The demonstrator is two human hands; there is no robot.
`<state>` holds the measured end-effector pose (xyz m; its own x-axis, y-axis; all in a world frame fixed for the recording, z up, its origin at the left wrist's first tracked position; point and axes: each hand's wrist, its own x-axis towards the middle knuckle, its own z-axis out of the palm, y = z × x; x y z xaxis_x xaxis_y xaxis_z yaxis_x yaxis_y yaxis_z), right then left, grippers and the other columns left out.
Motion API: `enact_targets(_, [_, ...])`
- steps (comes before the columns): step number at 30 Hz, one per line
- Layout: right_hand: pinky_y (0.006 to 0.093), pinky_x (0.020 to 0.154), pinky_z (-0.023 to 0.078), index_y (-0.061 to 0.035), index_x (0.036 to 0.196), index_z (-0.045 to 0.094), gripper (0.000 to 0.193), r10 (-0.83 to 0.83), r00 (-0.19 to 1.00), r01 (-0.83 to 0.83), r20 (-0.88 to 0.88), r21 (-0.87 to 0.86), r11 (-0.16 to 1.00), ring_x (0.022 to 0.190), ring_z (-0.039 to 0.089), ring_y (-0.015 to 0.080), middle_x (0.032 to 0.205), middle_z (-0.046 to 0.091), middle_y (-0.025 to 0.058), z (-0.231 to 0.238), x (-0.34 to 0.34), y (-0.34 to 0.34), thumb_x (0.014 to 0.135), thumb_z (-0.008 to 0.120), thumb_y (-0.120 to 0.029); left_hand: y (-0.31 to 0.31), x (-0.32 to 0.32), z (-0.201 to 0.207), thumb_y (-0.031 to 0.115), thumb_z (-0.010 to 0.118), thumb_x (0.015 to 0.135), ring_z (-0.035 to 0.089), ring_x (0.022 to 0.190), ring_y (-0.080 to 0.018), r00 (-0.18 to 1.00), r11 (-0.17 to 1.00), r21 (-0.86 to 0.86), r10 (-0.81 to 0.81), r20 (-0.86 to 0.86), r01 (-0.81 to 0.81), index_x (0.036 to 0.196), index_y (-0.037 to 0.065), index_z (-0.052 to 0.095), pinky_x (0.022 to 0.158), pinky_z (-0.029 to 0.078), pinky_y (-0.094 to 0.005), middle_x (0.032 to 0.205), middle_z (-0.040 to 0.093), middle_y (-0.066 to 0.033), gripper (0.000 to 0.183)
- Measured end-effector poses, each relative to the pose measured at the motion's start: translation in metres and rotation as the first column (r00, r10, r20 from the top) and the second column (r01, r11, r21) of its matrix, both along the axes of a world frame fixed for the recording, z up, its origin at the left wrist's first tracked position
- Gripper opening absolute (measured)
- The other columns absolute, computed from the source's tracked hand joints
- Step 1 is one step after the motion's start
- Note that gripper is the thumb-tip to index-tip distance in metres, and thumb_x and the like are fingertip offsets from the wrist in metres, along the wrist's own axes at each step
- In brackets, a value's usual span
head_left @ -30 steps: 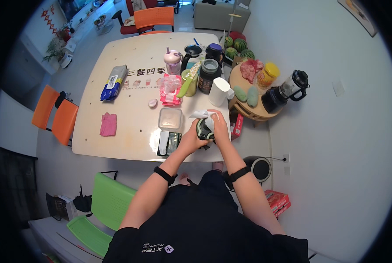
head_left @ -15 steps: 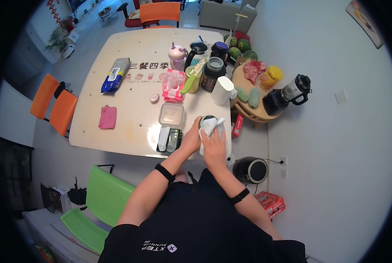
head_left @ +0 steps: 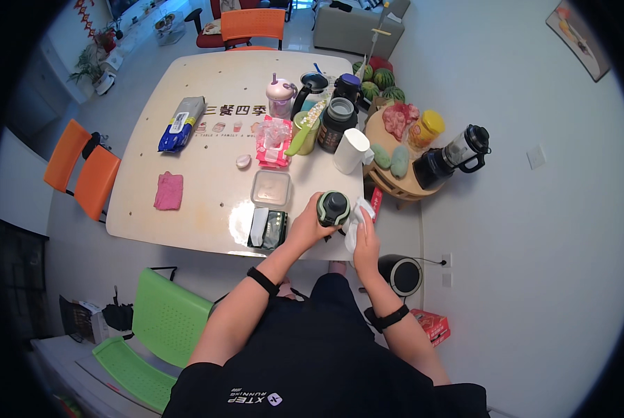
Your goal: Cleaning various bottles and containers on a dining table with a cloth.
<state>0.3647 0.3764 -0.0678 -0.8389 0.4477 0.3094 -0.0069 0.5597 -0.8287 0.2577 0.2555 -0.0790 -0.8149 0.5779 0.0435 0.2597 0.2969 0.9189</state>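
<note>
Over the table's near right corner, my left hand (head_left: 308,224) is wrapped round a dark bottle (head_left: 334,206) with a black cap and a pale green rim. The bottle's top faces up toward me. Close on its right, my right hand (head_left: 366,245) is closed on a crumpled white wipe (head_left: 352,233), some of which sticks up past the fingers. Left of my left hand lies a dark soft pack of wipes (head_left: 277,228) with a white flap. Behind that pack sits a clear lidded plastic box (head_left: 271,189). The bottle's lower part is mostly hidden.
On the white table (head_left: 207,223) stand a white canister (head_left: 352,151), a large dark jar (head_left: 338,125), a green jug (head_left: 303,132) and a pink tumbler (head_left: 280,97). A pink cloth (head_left: 169,191) lies left. A round side table with a blender (head_left: 455,157) stands right; a green chair (head_left: 169,317) is near left.
My right hand, with the wipe, has moved off the bottle's top to its right side. The black cap now shows. My left hand keeps its hold.
</note>
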Motion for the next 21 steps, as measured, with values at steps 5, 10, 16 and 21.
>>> enact_targets(5, [0.0293,0.103,0.028,-0.0024,0.127,0.048,0.04,0.18,0.981,-0.191,-0.071,-0.524,0.83,0.121,0.043,0.0196,0.126,0.051,0.0102,0.005,-0.049,0.014,0.1,0.033,-0.028,0.0,0.002,-0.003,0.024,0.077,0.066,0.056,0.104,-0.0397,0.999,0.998,-0.05,-0.038,0.021,0.039,0.133,0.008,0.027,0.085,0.046,-0.0412,0.114,0.055,-0.0231,0.084])
enact_targets(10, [0.0286,0.095,0.037,-0.0028,0.122,0.05,0.047,0.457,0.885,-0.349,-0.084,-0.768,0.536,0.108,0.051,0.0169,0.119,0.053,0.01,0.001,-0.086,0.037,0.1,0.028,-0.038,0.004,-0.002,-0.004,0.026,0.077,0.065,0.056,0.102,-0.0411,0.999,0.998,-0.06,-0.009,0.037,0.012,0.135,0.011,0.025,0.082,0.047,-0.0435,0.113,0.056,-0.0225,0.088])
enact_targets(16, [0.0298,0.103,0.028,-0.0035,0.127,0.045,0.044,0.183,0.979,-0.204,-0.091,-0.499,0.842,0.121,0.041,0.019,0.128,0.046,0.0102,-0.02,-0.067,0.004,0.101,0.027,-0.033,-0.01,-0.007,-0.016,0.026,0.077,0.067,0.059,0.099,-0.0386,0.998,0.999,0.015,-0.05,-0.035,0.051,0.133,0.013,0.027,0.08,0.048,-0.0412,0.11,0.058,-0.0201,0.084])
enact_targets(21, [0.0301,0.106,0.025,-0.0042,0.134,0.038,0.048,0.075,0.975,-0.187,-0.209,-0.587,0.788,0.126,0.036,0.0195,0.134,0.04,0.0096,-0.057,-0.042,0.001,0.101,0.025,-0.035,0.001,-0.002,-0.009,0.02,0.075,0.066,0.057,0.102,-0.0386,0.998,0.997,0.071,-0.046,0.048,0.042,0.132,0.013,0.028,0.082,0.047,-0.0414,0.112,0.057,-0.0198,0.082])
